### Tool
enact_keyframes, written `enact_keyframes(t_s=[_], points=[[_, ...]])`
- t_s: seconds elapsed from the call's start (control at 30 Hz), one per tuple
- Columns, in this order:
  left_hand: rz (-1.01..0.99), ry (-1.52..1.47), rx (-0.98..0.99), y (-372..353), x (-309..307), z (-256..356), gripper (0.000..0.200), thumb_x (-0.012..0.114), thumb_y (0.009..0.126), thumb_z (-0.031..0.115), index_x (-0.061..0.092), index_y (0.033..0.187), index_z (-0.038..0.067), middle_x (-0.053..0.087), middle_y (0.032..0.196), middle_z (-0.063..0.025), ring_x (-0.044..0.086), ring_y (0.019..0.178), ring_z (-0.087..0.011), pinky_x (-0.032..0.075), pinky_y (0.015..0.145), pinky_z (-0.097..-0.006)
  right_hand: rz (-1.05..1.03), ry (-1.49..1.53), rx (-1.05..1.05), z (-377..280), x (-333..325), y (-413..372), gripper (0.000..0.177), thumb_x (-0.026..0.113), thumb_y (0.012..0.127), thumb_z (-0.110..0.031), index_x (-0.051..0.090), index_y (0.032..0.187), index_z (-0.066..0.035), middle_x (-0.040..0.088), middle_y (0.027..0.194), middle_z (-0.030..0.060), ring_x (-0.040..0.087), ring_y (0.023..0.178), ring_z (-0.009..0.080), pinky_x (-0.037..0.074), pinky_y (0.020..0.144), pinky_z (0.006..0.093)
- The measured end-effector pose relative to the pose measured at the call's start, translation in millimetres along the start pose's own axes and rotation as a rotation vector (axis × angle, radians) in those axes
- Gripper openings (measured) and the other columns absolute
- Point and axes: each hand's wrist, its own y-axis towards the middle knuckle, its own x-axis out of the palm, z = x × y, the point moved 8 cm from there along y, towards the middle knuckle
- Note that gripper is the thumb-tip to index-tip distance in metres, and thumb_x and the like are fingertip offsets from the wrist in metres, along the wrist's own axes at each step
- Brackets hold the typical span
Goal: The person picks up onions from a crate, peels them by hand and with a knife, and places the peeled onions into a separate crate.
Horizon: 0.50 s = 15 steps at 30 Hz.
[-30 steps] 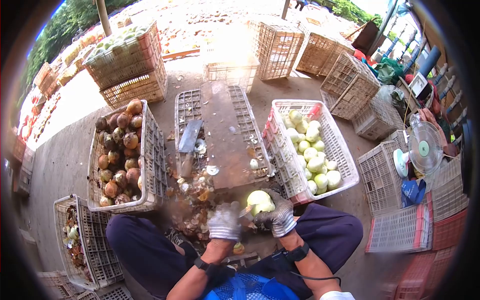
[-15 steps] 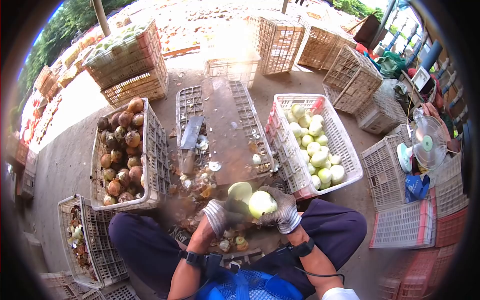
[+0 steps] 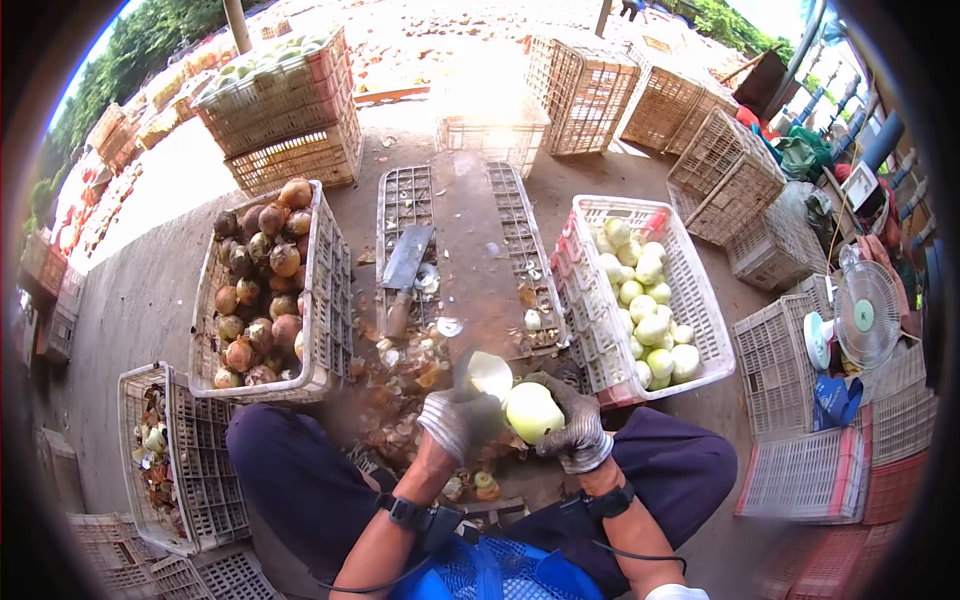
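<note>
My right hand [image 3: 578, 425], in a dirty grey knitted glove, is closed around a peeled pale-green onion [image 3: 533, 412]. My left hand [image 3: 462, 420], gloved the same way, is closed beside it on a pale, cup-shaped onion layer [image 3: 490, 376], which touches or nearly touches the onion. The left fingers are partly hidden and dark. Both hands are between my knees, above loose skins [image 3: 415, 375] on the floor. Ahead lies a cleaver [image 3: 408, 258] with a wooden handle, across a plastic crate beside a worn board [image 3: 470, 260].
A crate of unpeeled brown onions [image 3: 318, 290] stands at my left, one of peeled onions [image 3: 715, 335] at my right. A crate of scraps [image 3: 215, 470] sits at lower left. Stacked crates [image 3: 280, 110] stand ahead. At the right are a fan [image 3: 866, 314] and more crates [image 3: 805, 455].
The view has shifted, so the surroundings appear farther right. The onion layer in my left hand has tilted and shows a brighter inner face. The right hand keeps hold of the onion.
</note>
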Motion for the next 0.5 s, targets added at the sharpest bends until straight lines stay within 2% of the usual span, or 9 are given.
enact_keyframes(t_s=[0.07, 0.13, 0.2, 0.27, 0.37, 0.5], points=[[0.067, -0.235, -0.189, 0, -2, -12, 0.010, 0.063, 0.084, 0.009, 0.064, 0.090, 0.001, 0.065, 0.075, -0.0053, 0.061, 0.060, -0.0125, 0.048, 0.050, -0.0259, -0.059, 0.130, 0.030, 3, 7, 1, 0.096, 0.086, 0.039, -0.023, 0.055, 0.127, 0.000, 0.064, 0.112, 0.0073, 0.060, 0.102, 0.0174, 0.048, 0.092, 0.0321], [0.084, 0.054, 0.156, 4, -8, -3, 0.008, 0.064, 0.087, 0.010, 0.065, 0.088, 0.002, 0.063, 0.075, -0.0024, 0.057, 0.062, -0.0082, 0.045, 0.050, -0.0231, -0.107, 0.222, 0.075, 8, 13, 2, 0.098, 0.086, 0.040, -0.020, 0.053, 0.130, 0.000, 0.063, 0.114, 0.0067, 0.060, 0.104, 0.0171, 0.047, 0.093, 0.0315], [0.089, 0.324, 0.349, 4, -9, -4, 0.007, 0.063, 0.088, 0.009, 0.065, 0.090, 0.003, 0.063, 0.079, -0.0014, 0.057, 0.066, -0.0063, 0.045, 0.052, -0.0215, -0.142, 0.275, 0.139, 21, 17, 0, 0.100, 0.087, 0.041, -0.016, 0.051, 0.133, -0.001, 0.062, 0.117, 0.0060, 0.059, 0.105, 0.0169, 0.047, 0.093, 0.0308], [0.080, 0.577, 0.392, 4, -13, -9, 0.007, 0.060, 0.090, 0.006, 0.063, 0.095, 0.003, 0.063, 0.085, -0.0024, 0.058, 0.072, -0.0068, 0.047, 0.057, -0.0212, -0.138, 0.322, 0.211, 32, 21, -2, 0.100, 0.086, 0.042, -0.011, 0.049, 0.135, -0.002, 0.061, 0.118, 0.0058, 0.058, 0.106, 0.0169, 0.047, 0.094, 0.0309], [0.087, 0.208, 0.401, 5, -23, -16, 0.010, 0.059, 0.090, 0.006, 0.062, 0.098, 0.002, 0.065, 0.083, -0.0041, 0.062, 0.074, -0.0106, 0.052, 0.062, -0.0237, -0.155, 0.393, 0.301, 36, 30, -4, 0.101, 0.085, 0.044, -0.007, 0.046, 0.137, -0.002, 0.061, 0.119, 0.0061, 0.058, 0.106, 0.0170, 0.047, 0.094, 0.0315], [0.100, -0.140, 0.180, -2, -21, -9, 0.011, 0.058, 0.089, 0.008, 0.064, 0.096, 0.001, 0.066, 0.083, -0.0070, 0.065, 0.071, -0.0151, 0.055, 0.064, -0.0275, -0.187, 0.484, 0.343, 42, 35, -5, 0.101, 0.082, 0.044, -0.005, 0.045, 0.137, -0.001, 0.061, 0.120, 0.0082, 0.059, 0.107, 0.0199, 0.047, 0.096, 0.0337]])
